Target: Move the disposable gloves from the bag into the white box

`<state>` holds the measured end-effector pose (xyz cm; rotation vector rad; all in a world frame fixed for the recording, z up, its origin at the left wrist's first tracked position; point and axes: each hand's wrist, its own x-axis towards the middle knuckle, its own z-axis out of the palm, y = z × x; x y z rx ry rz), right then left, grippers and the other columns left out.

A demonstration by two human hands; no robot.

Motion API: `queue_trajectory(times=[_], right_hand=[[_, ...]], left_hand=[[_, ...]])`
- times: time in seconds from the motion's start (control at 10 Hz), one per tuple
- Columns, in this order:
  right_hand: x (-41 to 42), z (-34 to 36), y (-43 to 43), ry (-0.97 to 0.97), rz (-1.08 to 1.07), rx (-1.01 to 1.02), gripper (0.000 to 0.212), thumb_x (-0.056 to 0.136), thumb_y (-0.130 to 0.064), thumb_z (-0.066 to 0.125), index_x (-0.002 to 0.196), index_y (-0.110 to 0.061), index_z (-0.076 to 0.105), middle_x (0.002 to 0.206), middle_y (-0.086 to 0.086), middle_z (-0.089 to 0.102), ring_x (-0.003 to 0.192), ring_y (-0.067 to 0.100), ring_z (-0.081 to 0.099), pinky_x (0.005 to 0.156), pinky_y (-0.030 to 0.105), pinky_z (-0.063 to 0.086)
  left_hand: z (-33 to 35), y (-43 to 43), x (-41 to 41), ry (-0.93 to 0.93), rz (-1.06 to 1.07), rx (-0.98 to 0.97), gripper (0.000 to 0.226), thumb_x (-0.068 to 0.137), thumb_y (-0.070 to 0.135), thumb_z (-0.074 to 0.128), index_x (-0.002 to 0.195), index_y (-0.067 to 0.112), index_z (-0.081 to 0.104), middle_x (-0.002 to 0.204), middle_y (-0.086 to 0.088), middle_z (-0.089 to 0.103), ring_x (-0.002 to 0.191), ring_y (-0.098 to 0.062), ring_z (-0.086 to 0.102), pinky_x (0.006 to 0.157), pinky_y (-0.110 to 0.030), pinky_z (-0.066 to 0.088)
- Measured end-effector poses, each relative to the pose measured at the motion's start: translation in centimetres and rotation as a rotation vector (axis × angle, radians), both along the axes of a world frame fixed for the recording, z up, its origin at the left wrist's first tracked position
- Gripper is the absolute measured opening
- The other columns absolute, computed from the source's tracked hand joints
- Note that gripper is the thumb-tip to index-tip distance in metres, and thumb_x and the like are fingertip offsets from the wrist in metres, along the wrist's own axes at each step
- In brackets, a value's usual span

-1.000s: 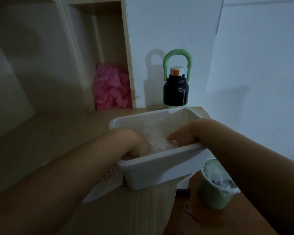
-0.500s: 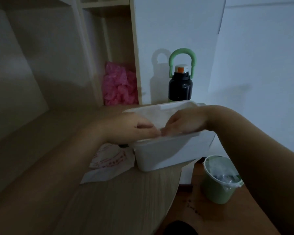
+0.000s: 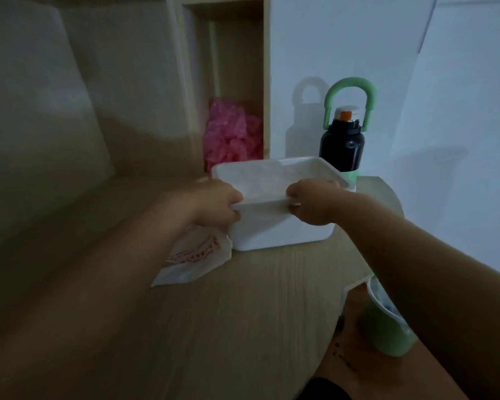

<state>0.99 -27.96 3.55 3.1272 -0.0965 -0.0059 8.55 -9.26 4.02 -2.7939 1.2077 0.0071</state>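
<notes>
Head view, dim light.

1. Wooden desk (image 3: 214, 327): fills the lower frame, its rounded edge to the right. A pale shelf unit (image 3: 225, 67) stands along its far side against a white wall.
2. White box (image 3: 280, 229): on the desk, right of centre, open top facing up. Its base appears to rest on the wood (the shadow is too soft to be sure).
3. Left hand (image 3: 214, 207): at the box's near-left corner, fingers curled and pressed together, gripping the near rim.
4. Right hand (image 3: 312, 204): on the same rim toward the near-right corner, fingers curled over the edge and clamping it. The two hands are apart, with bare rim between them.
5. Disposable gloves (image 3: 272, 180): seen only as a pale, filmy layer inside the box. Single gloves cannot be told apart.
6. Bag (image 3: 197, 261): white with red print, lying flat on the desk, touching the box's left wall, partly under the left wrist.
7. Black bottle (image 3: 342, 148): upright just behind the box, green loop handle raised.
8. Green cup (image 3: 387, 330): off the desk's right edge, lower down, partly hidden by the right forearm.
9. Pink crumpled plastic (image 3: 231, 140): in the shelf's bottom compartment.
</notes>
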Motion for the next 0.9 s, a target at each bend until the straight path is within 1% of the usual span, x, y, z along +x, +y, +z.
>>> queue_trajectory(times=[0.1,0.2,0.3,0.4,0.5,0.6,0.7,0.8,0.9], right_hand=[[2.0,-0.4,0.4,-0.056,-0.053,0.009,0.034,0.093,-0.024,0.048,0.127,-0.023,0.050,0.128,0.004,0.053,0.124,0.026,0.045,0.110,0.049,0.020],[2.4,-0.7,0.5,-0.184,-0.051,0.078,0.059,0.089,-0.027,0.054,0.144,-0.028,0.033,0.148,0.002,0.037,0.135,0.025,0.034,0.113,0.048,0.015],[1.6,-1.0,1.8,-0.407,-0.016,0.176,0.060,0.082,-0.011,0.053,0.140,-0.025,0.040,0.143,0.001,0.042,0.131,0.024,0.038,0.109,0.037,0.019],[0.7,-1.9,3.1,-0.628,0.035,0.264,0.052,0.080,-0.002,0.050,0.130,-0.014,0.051,0.130,0.007,0.055,0.119,0.028,0.048,0.102,0.036,0.026],[-0.3,-3.2,5.6,-0.820,0.158,0.371,0.041,0.068,0.006,0.051,0.106,-0.001,0.065,0.099,0.017,0.068,0.089,0.040,0.063,0.078,0.041,0.047],[-1.3,-4.2,7.5,-0.738,0.113,0.430,0.038,0.078,0.004,0.049,0.113,-0.005,0.062,0.108,0.012,0.067,0.093,0.031,0.062,0.071,0.035,0.049],[-1.9,-4.7,8.2,-0.634,0.078,0.463,0.037,0.084,-0.001,0.046,0.117,-0.012,0.058,0.113,0.005,0.064,0.099,0.024,0.060,0.078,0.036,0.050],[-2.6,-4.6,8.5,-0.579,0.022,0.605,0.039,0.084,-0.003,0.046,0.120,-0.014,0.058,0.112,-0.001,0.062,0.094,0.016,0.057,0.074,0.027,0.044],[-3.4,-3.7,7.6,-0.566,-0.029,0.836,0.032,0.086,-0.005,0.050,0.115,-0.014,0.060,0.102,-0.004,0.060,0.088,0.012,0.054,0.071,0.023,0.045]], left_hand=[[-1.1,0.4,1.9,-0.132,0.040,-0.114,0.031,0.089,0.028,0.059,0.118,0.020,0.061,0.135,-0.005,0.049,0.132,-0.024,0.035,0.102,-0.036,0.028],[-2.2,1.5,1.8,-0.162,0.033,-0.458,0.074,0.080,0.022,0.069,0.147,0.020,0.036,0.153,-0.005,0.029,0.140,-0.024,0.023,0.112,-0.037,0.022],[-3.9,3.5,0.6,-0.183,0.089,-0.783,0.071,0.081,0.032,0.069,0.144,0.018,0.040,0.147,-0.006,0.033,0.133,-0.023,0.033,0.105,-0.034,0.030],[-5.5,5.0,-0.9,-0.167,0.217,-0.906,0.048,0.085,0.032,0.069,0.129,0.018,0.053,0.131,-0.005,0.046,0.121,-0.021,0.045,0.095,-0.029,0.035],[-7.9,7.0,-2.3,0.281,0.279,-0.594,0.041,0.087,0.049,0.061,0.121,0.026,0.060,0.127,0.011,0.054,0.112,-0.011,0.054,0.093,-0.028,0.043],[-9.7,8.7,-3.0,0.384,0.349,-0.277,0.059,0.092,0.059,0.045,0.143,0.029,0.042,0.149,0.011,0.037,0.135,-0.014,0.036,0.107,-0.027,0.026],[-10.1,10.4,-2.0,0.241,0.453,-0.090,0.067,0.094,0.065,0.025,0.152,0.030,0.021,0.160,0.002,0.015,0.147,-0.023,0.013,0.118,-0.044,0.010],[-9.4,11.9,-0.3,0.108,0.422,-0.233,0.091,0.079,0.082,0.006,0.145,0.027,0.038,0.153,-0.002,0.032,0.140,-0.025,0.030,0.117,-0.046,0.020],[-7.5,11.6,0.2,-0.078,0.381,-0.442,0.065,0.087,0.073,0.026,0.120,0.028,0.060,0.130,0.004,0.056,0.124,-0.024,0.051,0.107,-0.041,0.035]])
